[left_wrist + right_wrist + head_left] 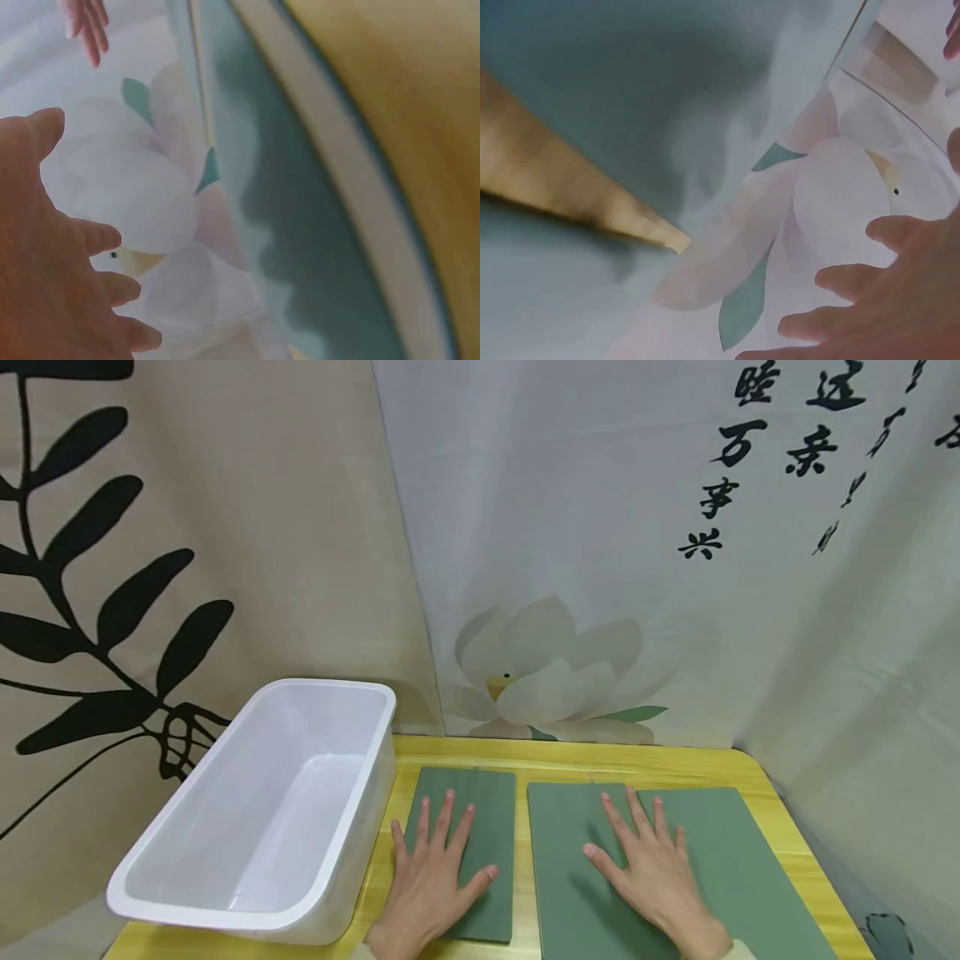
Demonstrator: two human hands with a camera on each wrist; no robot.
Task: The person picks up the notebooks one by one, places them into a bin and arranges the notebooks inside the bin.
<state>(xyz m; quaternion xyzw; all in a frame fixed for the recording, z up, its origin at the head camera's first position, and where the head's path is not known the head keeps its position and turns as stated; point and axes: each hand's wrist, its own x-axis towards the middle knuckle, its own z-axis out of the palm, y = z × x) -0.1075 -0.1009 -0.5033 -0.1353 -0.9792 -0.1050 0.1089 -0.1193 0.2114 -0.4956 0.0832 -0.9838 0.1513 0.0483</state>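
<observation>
My left hand [431,881], fingers spread, is over a narrow green board [487,835]; in the left wrist view, its fingers [105,236] hold nothing. Over the wider green area at the right, my right hand [652,868] is also spread, with a shadow falling on the left green board [562,835] beneath. Another green board [720,835] adjoins it at the right; my hand and forearm cover part of where they meet. In the right wrist view, the fingers [855,285] are apart and grip nothing.
A deep white plastic tub [348,810] stands on the left of the yellow wooden table [660,757]. Behind the table hangs a pale curtain [570,527] with a lotus print and black characters. A beige curtain [300,527] with dark leaves hangs at the left.
</observation>
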